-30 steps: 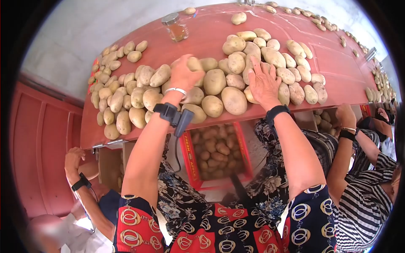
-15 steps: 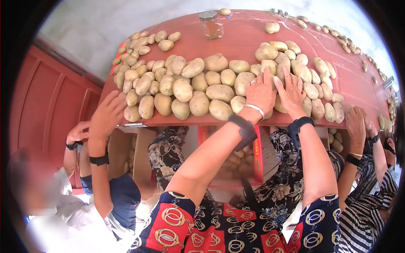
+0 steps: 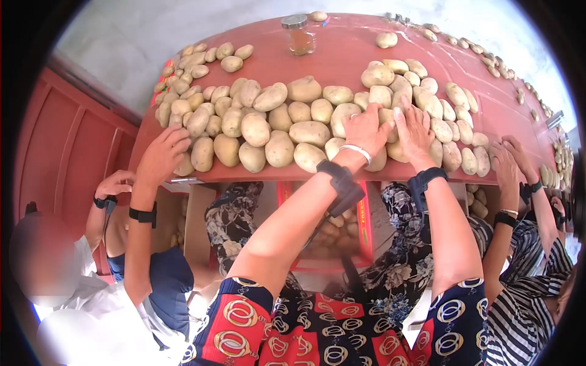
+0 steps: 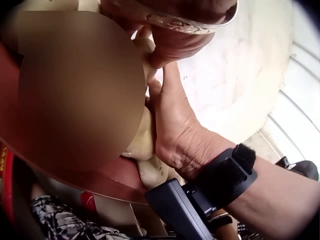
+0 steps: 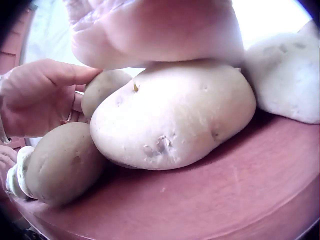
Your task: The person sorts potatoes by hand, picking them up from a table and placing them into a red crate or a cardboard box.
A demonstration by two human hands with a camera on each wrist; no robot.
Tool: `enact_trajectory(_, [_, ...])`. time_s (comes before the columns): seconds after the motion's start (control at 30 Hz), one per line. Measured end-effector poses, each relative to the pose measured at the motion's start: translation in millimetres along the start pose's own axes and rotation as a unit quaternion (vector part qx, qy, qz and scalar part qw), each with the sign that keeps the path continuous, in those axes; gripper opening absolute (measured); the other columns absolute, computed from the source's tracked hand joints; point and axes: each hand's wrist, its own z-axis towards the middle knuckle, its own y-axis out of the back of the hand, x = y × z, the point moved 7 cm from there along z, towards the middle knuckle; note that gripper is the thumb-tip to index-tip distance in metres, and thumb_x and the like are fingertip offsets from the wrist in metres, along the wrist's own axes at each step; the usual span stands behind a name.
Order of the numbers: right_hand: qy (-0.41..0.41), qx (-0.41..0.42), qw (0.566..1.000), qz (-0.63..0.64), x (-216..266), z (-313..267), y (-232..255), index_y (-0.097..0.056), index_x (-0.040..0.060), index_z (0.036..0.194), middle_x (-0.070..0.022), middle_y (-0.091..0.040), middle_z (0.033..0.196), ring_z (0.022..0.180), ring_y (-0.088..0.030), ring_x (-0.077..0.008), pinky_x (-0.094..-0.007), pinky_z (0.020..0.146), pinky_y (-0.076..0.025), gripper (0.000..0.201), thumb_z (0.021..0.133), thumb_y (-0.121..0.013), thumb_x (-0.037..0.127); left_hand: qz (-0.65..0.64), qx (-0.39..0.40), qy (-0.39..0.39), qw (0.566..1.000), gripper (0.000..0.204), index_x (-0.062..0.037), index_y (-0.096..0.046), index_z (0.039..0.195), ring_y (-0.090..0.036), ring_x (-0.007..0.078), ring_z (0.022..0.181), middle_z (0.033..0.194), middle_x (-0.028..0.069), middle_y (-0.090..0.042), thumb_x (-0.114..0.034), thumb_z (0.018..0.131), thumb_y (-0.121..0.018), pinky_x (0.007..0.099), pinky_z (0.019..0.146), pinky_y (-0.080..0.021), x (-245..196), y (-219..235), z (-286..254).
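Observation:
Side by side on the rows of potatoes are the two hands. The left hand, with a bracelet at its wrist, has thumb and fingers around a small potato; in the right wrist view this left hand is at the left. Fingers extended, the right hand rests over potatoes just right of it. Its palm lies above a large pale potato. A blurred patch covers much of the left wrist view, where the right hand shows below the left hand.
A lidded glass jar stands at the back of the red table. Below the front edge is a red-rimmed crate of potatoes. Another person's hand is at the left, others' hands at the right.
The left hand has moved right from the middle potatoes to beside the right hand. A neighbour's hand has come up to the table edge at the left. The head view has shifted.

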Motion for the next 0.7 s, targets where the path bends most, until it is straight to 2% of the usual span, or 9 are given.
enact_trajectory(0.03, [0.002, -0.005, 1.000, 0.003, -1.6, 1.0, -0.2, -0.028, 0.0297, 0.140, -0.0046, -0.030, 0.144, 0.136, -0.016, -0.0346, -0.0577, 0.103, -0.012, 0.071, 0.083, -0.025, 0.071, 0.002, -0.001, 0.003, 1.000, 0.048, -0.0076, -0.048, 0.118, -0.058, 0.0362, 0.094, 0.097, 0.0193, -0.062, -0.036, 0.081, -0.057, 0.0488, 0.086, -0.034, -2.5, 2.9, 0.8])
enact_trajectory(0.1, [0.003, -0.005, 1.000, 0.004, 0.3, 1.1, 0.5, -0.027, 0.0303, 0.141, -0.0055, -0.030, 0.145, 0.136, -0.015, -0.0350, -0.0583, 0.103, -0.012, 0.072, 0.082, -0.028, 0.072, 0.090, 0.045, 0.067, 0.993, 0.043, -0.0082, -0.052, 0.116, -0.055, 0.0344, 0.100, 0.100, 0.0169, -0.061, -0.036, 0.083, -0.054, 0.0475, 0.088, -0.033, -0.3, -2.3, 3.2])
enact_trajectory(0.13, [0.005, -0.005, 1.000, 0.003, -0.3, 0.7, 2.0, -0.027, 0.0303, 0.141, -0.0055, -0.030, 0.145, 0.136, -0.015, -0.0350, -0.0583, 0.103, -0.012, 0.072, 0.082, -0.028, 0.072, 0.088, 0.043, 0.067, 0.993, 0.043, -0.0082, -0.052, 0.116, -0.055, 0.0344, 0.100, 0.100, 0.0169, -0.061, -0.036, 0.083, -0.054, 0.0475, 0.088, -0.033, -0.2, -3.3, 1.5])
enact_trajectory(0.2, [0.004, 0.004, 1.000, -0.027, 0.4, 0.2, -0.7, -0.026, 0.0298, 0.141, -0.0085, -0.029, 0.145, 0.136, -0.015, -0.0355, -0.0589, 0.102, -0.013, 0.073, 0.081, -0.033, 0.071, 0.206, -0.035, -0.001, 0.978, 0.041, -0.0096, -0.055, 0.116, -0.051, 0.0324, 0.106, 0.105, 0.0138, -0.060, -0.037, 0.085, -0.052, 0.0463, 0.090, -0.032, -3.1, 5.7, -3.4])
enact_trajectory(0.47, [0.006, -0.006, 0.999, -0.034, 11.8, -5.1, 3.4, -0.025, 0.0286, 0.142, -0.0120, -0.035, 0.142, 0.136, -0.016, -0.0361, -0.0593, 0.102, -0.014, 0.079, 0.077, -0.043, 0.070, 0.114, -0.036, -0.067, 0.991, 0.041, -0.0107, -0.054, 0.118, -0.050, 0.0319, 0.107, 0.113, 0.0112, -0.056, -0.032, 0.083, -0.056, 0.0473, 0.092, -0.032, 10.5, 16.6, -8.0])
enact_trajectory(0.53, [0.017, -0.015, 0.999, -0.033, 12.1, -6.1, 7.2, -0.026, 0.0280, 0.142, -0.0123, -0.035, 0.141, 0.135, -0.016, -0.0364, -0.0593, 0.102, -0.014, 0.079, 0.077, -0.043, 0.070, 0.143, -0.140, -0.073, 0.977, 0.041, -0.0111, -0.051, 0.119, -0.049, 0.0318, 0.109, 0.115, 0.0106, -0.054, -0.028, 0.082, -0.057, 0.0480, 0.089, -0.036, 14.6, 42.7, -6.0])
enact_trajectory(0.6, [0.012, -0.012, 0.999, -0.034, 11.6, -7.2, 7.0, -0.026, 0.0270, 0.141, -0.0124, -0.035, 0.141, 0.135, -0.017, -0.0362, -0.0591, 0.102, -0.015, 0.079, 0.077, -0.044, 0.069, 0.259, -0.217, -0.087, 0.937, 0.045, -0.0118, -0.048, 0.121, -0.048, 0.0304, 0.111, 0.119, 0.0107, -0.052, -0.025, 0.080, -0.060, 0.0468, 0.088, -0.039, 29.4, 81.1, 2.8])
enact_trajectory(0.67, [0.020, -0.018, 0.999, -0.032, 15.1, -10.0, 10.2, -0.027, 0.0263, 0.141, -0.0125, -0.036, 0.140, 0.135, -0.017, -0.0360, -0.0587, 0.102, -0.016, 0.079, 0.077, -0.044, 0.069, 0.419, -0.195, 0.007, 0.887, 0.049, -0.0124, -0.046, 0.123, -0.047, 0.0300, 0.113, 0.120, 0.0111, -0.051, -0.023, 0.078, -0.062, 0.0443, 0.089, -0.041, 55.3, 112.2, 13.0])
enact_trajectory(0.7, [0.022, -0.023, 0.999, -0.035, 11.4, -7.6, 7.5, -0.028, 0.0261, 0.141, -0.0118, -0.036, 0.141, 0.135, -0.017, -0.0359, -0.0589, 0.101, -0.016, 0.080, 0.076, -0.045, 0.069, 0.421, -0.152, 0.055, 0.892, 0.049, -0.0133, -0.045, 0.124, -0.047, 0.0309, 0.113, 0.121, 0.0115, -0.050, -0.020, 0.079, -0.061, 0.0453, 0.090, -0.041, 68.0, 122.4, 15.4])
